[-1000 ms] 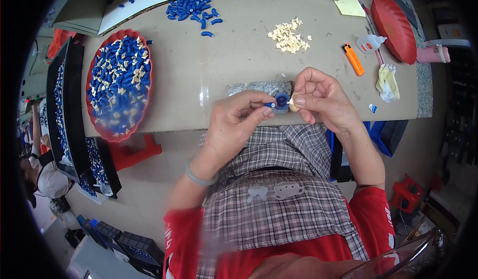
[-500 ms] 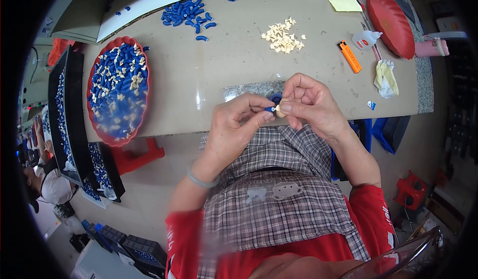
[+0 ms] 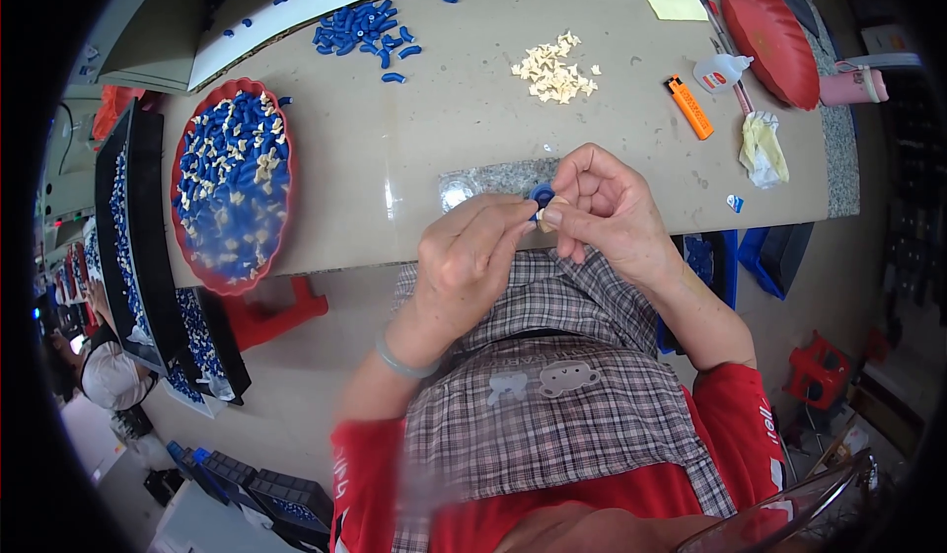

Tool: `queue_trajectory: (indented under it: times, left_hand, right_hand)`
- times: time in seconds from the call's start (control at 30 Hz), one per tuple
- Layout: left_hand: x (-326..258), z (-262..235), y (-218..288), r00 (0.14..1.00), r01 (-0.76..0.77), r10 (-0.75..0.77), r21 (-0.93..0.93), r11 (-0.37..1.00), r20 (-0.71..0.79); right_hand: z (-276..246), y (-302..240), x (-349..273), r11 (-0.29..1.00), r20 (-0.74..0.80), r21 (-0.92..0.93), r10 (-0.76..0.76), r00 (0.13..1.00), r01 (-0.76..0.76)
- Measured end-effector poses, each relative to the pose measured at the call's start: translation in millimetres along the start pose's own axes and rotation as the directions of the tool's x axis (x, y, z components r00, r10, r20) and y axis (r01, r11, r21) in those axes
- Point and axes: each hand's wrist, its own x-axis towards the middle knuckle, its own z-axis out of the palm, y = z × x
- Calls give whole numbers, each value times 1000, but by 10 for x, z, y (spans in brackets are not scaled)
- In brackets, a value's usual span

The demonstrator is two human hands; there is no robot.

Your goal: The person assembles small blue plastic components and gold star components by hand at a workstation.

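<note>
Over the table's front edge, my left hand (image 3: 459, 262) pinches a small blue tube-like piece (image 3: 534, 219), mostly covered by the fingertips. My right hand (image 3: 617, 218) meets it from the right, thumb and forefinger closed on a small cream-coloured piece (image 3: 541, 215). The two pieces are together at the fingertips; whether they are joined I cannot tell. Just beyond the fingers sits a small round blue container (image 3: 542, 193), partly hidden. A speckled grey slab (image 3: 483, 180) lies behind my left hand. Farther back are a pile of cream pieces (image 3: 554, 72) and a pile of curved blue pieces (image 3: 355, 30).
At left, a red scalloped tray (image 3: 289, 193) holds blue and cream pieces. On the right lie an orange lighter-shaped object (image 3: 691, 109), a white squeeze bottle (image 3: 722, 73), a crumpled cloth (image 3: 763, 148) and a red dish (image 3: 769, 35). Blue bins (image 3: 774, 257) hang below the edge.
My hands have drawn closer together, and my left fingers now cover more of the blue piece. The cream piece is nearer to the left fingertips. The whole view has shifted slightly.
</note>
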Motion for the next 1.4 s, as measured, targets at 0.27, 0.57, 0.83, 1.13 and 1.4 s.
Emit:
queue_trajectory:
  times: [0.27, 0.57, 0.83, 1.13, 1.4]
  left_hand:
    - [-1, 15, 16, 999, -4, 5, 27, 1000, -43]
    - [-28, 51, 5, 998, -23, 28, 90, 996, -53]
    - [-31, 91, -33, 991, -102, 118, 196, 975, -70]
    - [30, 26, 11, 995, 52, -50, 30, 998, -83]
    - [-14, 13, 22, 912, 371, -406, -314, 874, -53]
  right_hand:
    - [0, 34, 1, 1000, 12, 26, -19, 1000, 18]
    - [17, 103, -13, 993, -12, 116, -8, 1000, 9]
    - [16, 99, -10, 988, -16, 155, 11, 1000, -8]
    - [36, 1, 18, 994, 9, 112, 5, 1000, -6]
    - [0, -78, -37, 986, -84, -151, -89, 992, 76]
